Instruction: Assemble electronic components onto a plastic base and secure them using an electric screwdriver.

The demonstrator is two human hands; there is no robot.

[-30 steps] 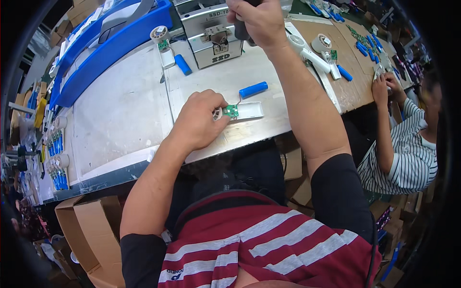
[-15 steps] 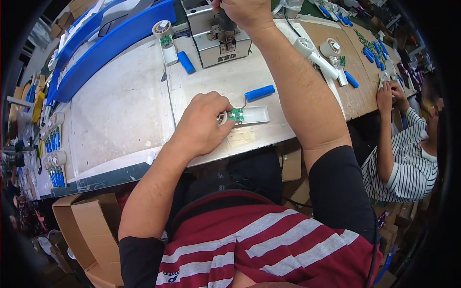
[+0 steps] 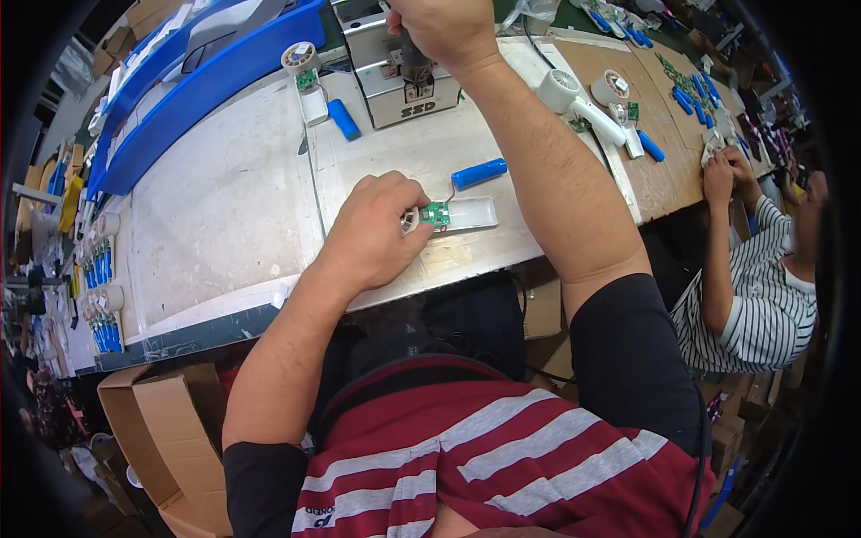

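The left hand [image 3: 381, 224] pinches the white housing [image 3: 473, 213] near the front edge of the surface [image 3: 215, 224]; the right hand [image 3: 448, 34] grips a dark tool [image 3: 414, 61] at the metal box [image 3: 381, 106]. The housing should stay flat, the blue battery [image 3: 480, 173] not pulled.

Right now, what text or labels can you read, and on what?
Silver metal box: large dark letters on the front, legible, wording withheld.
Striped shirt: small dark lettering low on the front, not clearly readable.
Round white housing, upper left: pale label, too small.
Green circuit board by the left hand: no readable text.
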